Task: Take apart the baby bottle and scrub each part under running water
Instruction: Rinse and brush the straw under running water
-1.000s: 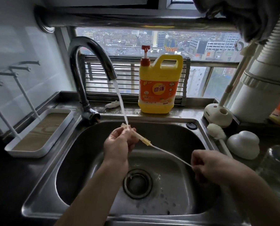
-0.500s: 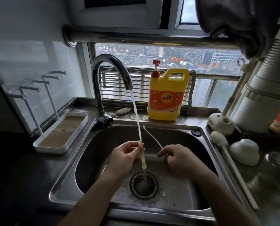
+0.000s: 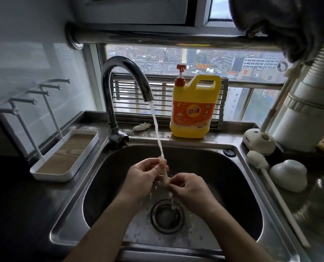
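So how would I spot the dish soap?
Start at the steel sink under the window. Behind it, right of the tap, stands the dish soap jug. It is the one yellow jug, with a handle, orange label and red pump.

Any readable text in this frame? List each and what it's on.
"奇强": large characters on the jug label, as best I can read them.
Small print on that label: too blurred to read.
Signs on the buildings outside: too small to read.
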